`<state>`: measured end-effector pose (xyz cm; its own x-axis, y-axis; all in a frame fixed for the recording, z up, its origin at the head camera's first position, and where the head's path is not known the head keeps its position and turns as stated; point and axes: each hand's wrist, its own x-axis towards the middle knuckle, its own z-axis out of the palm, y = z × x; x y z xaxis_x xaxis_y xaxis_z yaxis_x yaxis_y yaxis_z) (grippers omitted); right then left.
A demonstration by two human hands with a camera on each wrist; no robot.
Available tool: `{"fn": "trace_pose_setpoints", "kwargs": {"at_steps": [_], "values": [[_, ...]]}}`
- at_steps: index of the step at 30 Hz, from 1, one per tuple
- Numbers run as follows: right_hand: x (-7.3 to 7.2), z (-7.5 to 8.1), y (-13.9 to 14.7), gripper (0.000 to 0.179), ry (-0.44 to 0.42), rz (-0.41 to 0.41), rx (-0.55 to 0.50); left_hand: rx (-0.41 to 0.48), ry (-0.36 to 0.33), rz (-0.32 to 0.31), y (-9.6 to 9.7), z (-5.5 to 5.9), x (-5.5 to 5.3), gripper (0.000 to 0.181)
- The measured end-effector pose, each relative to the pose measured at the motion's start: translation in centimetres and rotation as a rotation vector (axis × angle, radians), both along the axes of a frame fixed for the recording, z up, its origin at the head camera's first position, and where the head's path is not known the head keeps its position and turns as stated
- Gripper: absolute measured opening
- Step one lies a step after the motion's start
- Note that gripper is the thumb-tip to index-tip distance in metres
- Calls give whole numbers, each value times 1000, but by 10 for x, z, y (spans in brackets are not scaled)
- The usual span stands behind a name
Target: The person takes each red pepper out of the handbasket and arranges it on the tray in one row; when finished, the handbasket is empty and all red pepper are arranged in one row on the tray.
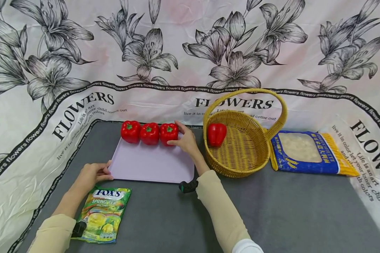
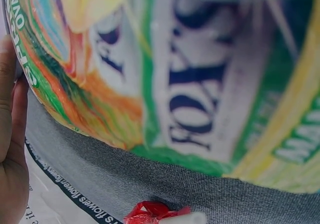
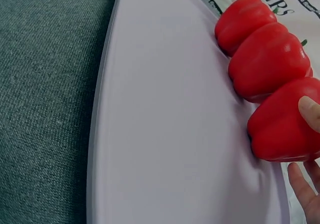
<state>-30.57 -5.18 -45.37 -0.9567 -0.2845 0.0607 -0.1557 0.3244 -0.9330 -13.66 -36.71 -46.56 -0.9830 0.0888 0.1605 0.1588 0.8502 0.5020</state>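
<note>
Three red bell peppers stand in a row along the far edge of a lilac tray (image 1: 152,165): a left one (image 1: 131,131), a middle one (image 1: 150,133) and a right one (image 1: 169,134). My right hand (image 1: 187,140) grips the right pepper, thumb on the near side and fingers behind; the right wrist view shows its thumb on the pepper (image 3: 285,124). At the tray's near left corner my left hand (image 1: 93,173) holds the edge between thumb and fingers. Another red bell pepper (image 1: 216,135) lies inside a yellow wicker basket (image 1: 237,172), right of the tray.
A green Fox's Spring Tea candy bag (image 1: 104,214) lies beneath my left forearm and fills much of the left wrist view. Right of the basket, whose handle (image 1: 250,90) arches high, rests a blue and yellow pasta bag (image 1: 310,153). Flower-printed cloth (image 1: 164,102) rises behind the grey table.
</note>
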Motion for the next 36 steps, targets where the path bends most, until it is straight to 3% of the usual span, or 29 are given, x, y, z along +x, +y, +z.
{"fn": "trace_pose_setpoints", "kwargs": {"at_steps": [6, 11, 16, 20, 25, 29, 32, 36], "values": [[0, -2, 0, 84, 25, 10, 21, -10, 24, -15, 0, 1, 0, 18], [1, 1, 12, 94, 29, 17, 56, -3, 22, -33, 7, 0, -6, 18], [20, 6, 25, 103, 43, 27, 55, -17, 29, -47, 8, -1, -6, 19], [52, 13, 38, 95, -14, 122, -84, -51, 23, -40, 2, 1, -2, 21], [80, 19, 67, 65, -57, 175, -337, -74, 22, -37, -2, 6, 2, 22], [90, 26, 95, 49, -74, 153, -448, -77, 12, -39, -1, 6, 4, 22], [92, 35, 119, 45, -135, 104, -521, -74, -8, -43, 1, 6, 5, 22], [82, 48, 155, 47, -251, -16, -493, -88, -5, -59, 3, 5, 2, 23]]}}
